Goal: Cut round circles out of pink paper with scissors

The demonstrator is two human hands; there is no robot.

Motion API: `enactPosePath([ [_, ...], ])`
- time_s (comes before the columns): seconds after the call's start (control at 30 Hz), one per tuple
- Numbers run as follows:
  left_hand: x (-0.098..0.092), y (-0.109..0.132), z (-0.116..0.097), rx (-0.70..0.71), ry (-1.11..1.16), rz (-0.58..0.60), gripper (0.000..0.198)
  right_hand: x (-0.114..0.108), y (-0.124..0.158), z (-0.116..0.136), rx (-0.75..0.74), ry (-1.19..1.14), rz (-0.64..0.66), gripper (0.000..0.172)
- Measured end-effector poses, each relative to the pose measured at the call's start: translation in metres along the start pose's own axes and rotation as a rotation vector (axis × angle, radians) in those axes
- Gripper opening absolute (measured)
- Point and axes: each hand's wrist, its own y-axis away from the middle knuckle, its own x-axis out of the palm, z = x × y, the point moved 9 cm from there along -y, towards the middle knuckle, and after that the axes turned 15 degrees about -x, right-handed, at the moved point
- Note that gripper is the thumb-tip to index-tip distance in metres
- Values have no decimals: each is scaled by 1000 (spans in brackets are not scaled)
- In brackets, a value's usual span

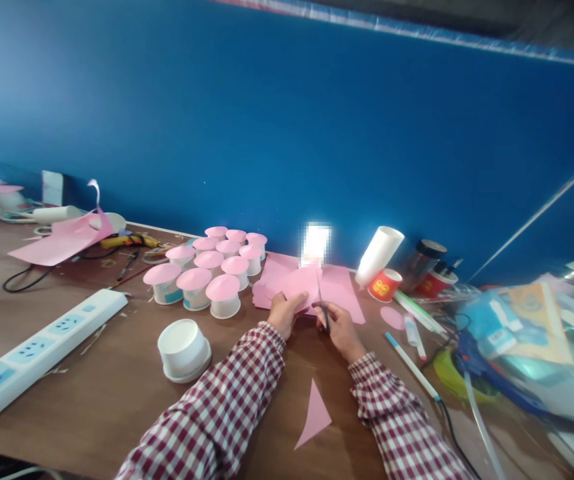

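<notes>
My left hand [285,312] pinches a piece of pink paper [301,283] held up over the brown table [117,387]. My right hand [341,328] grips a pair of scissors [323,308] whose blades reach into that paper's right edge. Both hands are closed. More pink sheets [339,290] lie flat just behind them. A pink triangular offcut [315,413] lies on the table between my checked sleeves.
Several white cups capped with pink discs [211,270] stand at left-centre, and an upturned white cup [183,348] sits nearer. A white power strip [41,347] lies at left. A stack of cups [379,257], markers [417,333] and a cluttered plastic bag [521,340] fill the right.
</notes>
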Motion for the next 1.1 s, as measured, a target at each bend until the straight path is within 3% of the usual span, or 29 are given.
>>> enactPosePath([
  [1.1, -2, 2, -1, -6, 11, -30, 27, -1, 1, 3, -5, 8, 2, 30],
])
